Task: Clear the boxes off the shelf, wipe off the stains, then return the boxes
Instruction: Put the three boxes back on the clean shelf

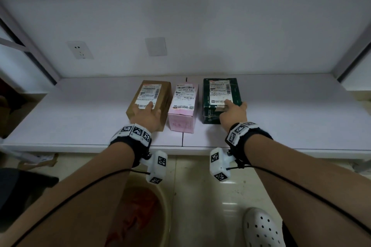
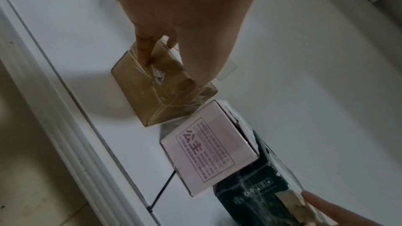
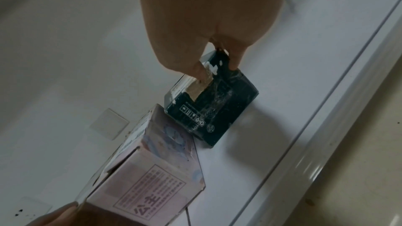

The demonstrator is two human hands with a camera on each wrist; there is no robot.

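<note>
Three parcels with shipping labels stand in a row on the white shelf (image 1: 80,118). The brown box (image 1: 149,94) is on the left, the pink box (image 1: 183,110) in the middle, the dark green box (image 1: 220,90) on the right. My left hand (image 1: 147,115) lies over the brown box's near end. In the left wrist view my left hand (image 2: 175,71) grips the brown box (image 2: 161,95), fingers down one side, thumb down the other. My right hand (image 1: 233,110) clasps the green box's near end. In the right wrist view my right hand (image 3: 218,70) pinches the green box (image 3: 217,106).
A beige basin (image 1: 166,206) holding a red cloth (image 1: 140,212) sits on the tiled floor below the shelf, beside my white shoe (image 1: 261,228). On the back wall are a socket (image 1: 80,49) and a blank plate (image 1: 156,46). Shelf uprights flank both ends.
</note>
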